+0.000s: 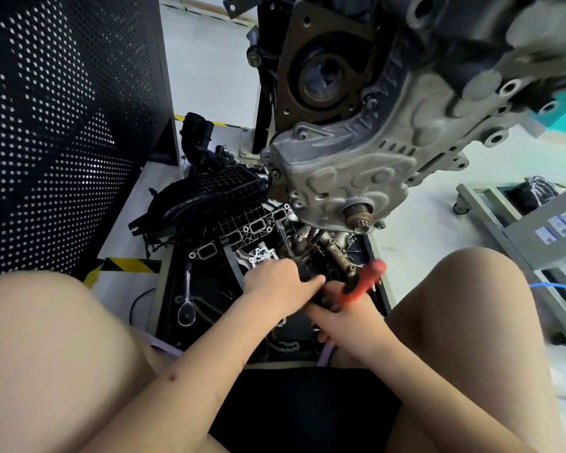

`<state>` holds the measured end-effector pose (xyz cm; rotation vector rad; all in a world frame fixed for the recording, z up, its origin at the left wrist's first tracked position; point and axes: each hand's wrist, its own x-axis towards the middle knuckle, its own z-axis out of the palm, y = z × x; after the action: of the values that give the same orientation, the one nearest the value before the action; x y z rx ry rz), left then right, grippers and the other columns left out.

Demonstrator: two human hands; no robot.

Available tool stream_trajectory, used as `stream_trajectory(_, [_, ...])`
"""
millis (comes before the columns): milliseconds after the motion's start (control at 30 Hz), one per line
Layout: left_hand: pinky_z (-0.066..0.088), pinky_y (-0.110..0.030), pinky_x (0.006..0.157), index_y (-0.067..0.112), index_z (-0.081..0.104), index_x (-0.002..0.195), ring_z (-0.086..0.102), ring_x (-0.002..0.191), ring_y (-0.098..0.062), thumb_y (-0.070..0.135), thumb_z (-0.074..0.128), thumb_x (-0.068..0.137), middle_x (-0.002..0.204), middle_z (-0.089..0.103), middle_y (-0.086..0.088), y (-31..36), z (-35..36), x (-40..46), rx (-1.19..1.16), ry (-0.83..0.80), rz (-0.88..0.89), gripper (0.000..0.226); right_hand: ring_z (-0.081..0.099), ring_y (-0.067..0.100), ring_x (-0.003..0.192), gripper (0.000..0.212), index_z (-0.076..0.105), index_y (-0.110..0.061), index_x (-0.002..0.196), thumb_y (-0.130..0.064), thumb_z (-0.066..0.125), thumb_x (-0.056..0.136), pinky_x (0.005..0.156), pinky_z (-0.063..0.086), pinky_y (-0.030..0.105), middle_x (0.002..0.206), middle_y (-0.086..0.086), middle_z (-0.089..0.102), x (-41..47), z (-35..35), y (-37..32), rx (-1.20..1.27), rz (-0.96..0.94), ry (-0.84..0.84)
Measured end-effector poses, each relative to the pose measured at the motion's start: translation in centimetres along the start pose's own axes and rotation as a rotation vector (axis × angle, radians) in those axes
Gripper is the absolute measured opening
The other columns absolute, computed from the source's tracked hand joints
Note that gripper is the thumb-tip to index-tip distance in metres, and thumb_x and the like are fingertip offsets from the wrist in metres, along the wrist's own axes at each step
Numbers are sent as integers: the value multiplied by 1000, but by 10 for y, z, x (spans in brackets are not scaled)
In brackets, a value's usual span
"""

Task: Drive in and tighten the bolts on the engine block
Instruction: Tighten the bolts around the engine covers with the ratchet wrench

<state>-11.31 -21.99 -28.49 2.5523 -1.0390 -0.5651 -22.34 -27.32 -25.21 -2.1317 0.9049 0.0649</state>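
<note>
Left hand (276, 282) and right hand (347, 317) both gripping red-handled tool (361, 281), below engine block (356, 152), ratchet (186, 308) nearby

The engine block (366, 152) is cast metal, matt grey and slightly rough (its ribs and bosses dull rather than shiny). Set into its upper end, a dark plate (327, 63) looks stained brown. At its lower end a rusty metal shaft stub (360, 219) sticks out. Below the block lies a black plastic manifold (216, 204), matt and ribbed, and beside that a ratchet wrench (187, 305) of bright polished metal. Left of the block stands a perforated black metal panel (62, 125). The tool handle (363, 282) is glossy red and black plastic.
</note>
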Motion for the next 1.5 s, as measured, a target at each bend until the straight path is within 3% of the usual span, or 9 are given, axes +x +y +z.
stream_trajectory(100, [31, -23, 46, 13, 41, 57, 54, 62, -18, 56, 49, 84, 57, 52, -1, -2, 4, -1, -199, -129, -80, 52, 66, 33, 64, 22, 57, 3, 78, -17, 52, 85, 63, 55, 43, 65, 16, 64, 5, 2, 4, -99, 16, 40])
stream_trajectory(233, [28, -12, 31, 14, 43, 52, 39, 29, -3, 34, 64, 81, 31, 40, 10, -7, 13, -1, -783, -119, -285, 41, 64, 19, 48, 21, 62, -12, 75, -9, 51, 92, 52, 55, 32, 55, 3, 58, 10, 4, 14, 280, 172, 59])
stream_trajectory(433, [39, -19, 42, 10, 57, 86, 49, 46, -13, 35, 68, 80, 58, 48, 1, -7, 15, -1, -1155, -159, -420, 27, 62, 16, 42, 19, 58, -15, 77, -7, 52, 93, 44, 52, 22, 58, 12, 60, 7, 13, 13, 736, 283, 30])
stream_trajectory(600, [49, -28, 54, 9, 56, 86, 58, 67, -24, 34, 68, 81, 76, 56, -8, -11, 11, 7, -1306, -126, -466, 29, 63, 16, 45, 17, 60, -14, 80, -7, 52, 93, 44, 51, 21, 55, 10, 62, 2, 11, 13, 787, 255, -1])
stream_trajectory(700, [49, -22, 44, 13, 54, 80, 59, 51, -11, 34, 65, 84, 73, 57, -3, -14, 3, 14, -1453, -5, -481, 24, 64, 15, 48, 12, 60, -13, 86, -8, 52, 93, 46, 52, 21, 53, 6, 65, -3, 8, 14, 802, 236, -37])
stream_trajectory(833, [50, -22, 47, 19, 52, 87, 63, 66, -14, 34, 50, 94, 90, 65, -4, -22, -18, 23, -1638, 136, -437, 17, 65, 16, 52, 8, 60, -9, 98, -9, 55, 91, 48, 52, 21, 59, 8, 67, -10, 6, 20, 833, 222, -46])
stream_trajectory(1167, [43, -17, 49, 17, 59, 86, 52, 58, -6, 13, 52, 94, 72, 63, 5, -4, -29, 33, -1417, 164, -245, 10, 66, 22, 56, 14, 66, -15, 80, -2, 62, 83, 52, 54, 25, 63, 9, 67, -22, 4, 27, 828, 154, 29])
stream_trajectory(1367, [39, -18, 48, 13, 50, 128, 53, 67, -12, 15, 49, 95, 71, 61, 8, 3, -17, 41, -1346, 163, -250, 33, 67, 20, 57, 10, 60, -13, 92, -7, 63, 84, 52, 54, 27, 64, 7, 69, -22, 10, 21, 770, 196, 56])
stream_trajectory(1500, [37, -21, 51, 10, 47, 132, 55, 75, -21, 13, 48, 96, 71, 60, 5, 5, -16, 47, -1320, 165, -237, 36, 67, 20, 56, 12, 60, -11, 95, -6, 64, 84, 50, 54, 26, 62, 8, 68, -21, 12, 17, 771, 215, 71])
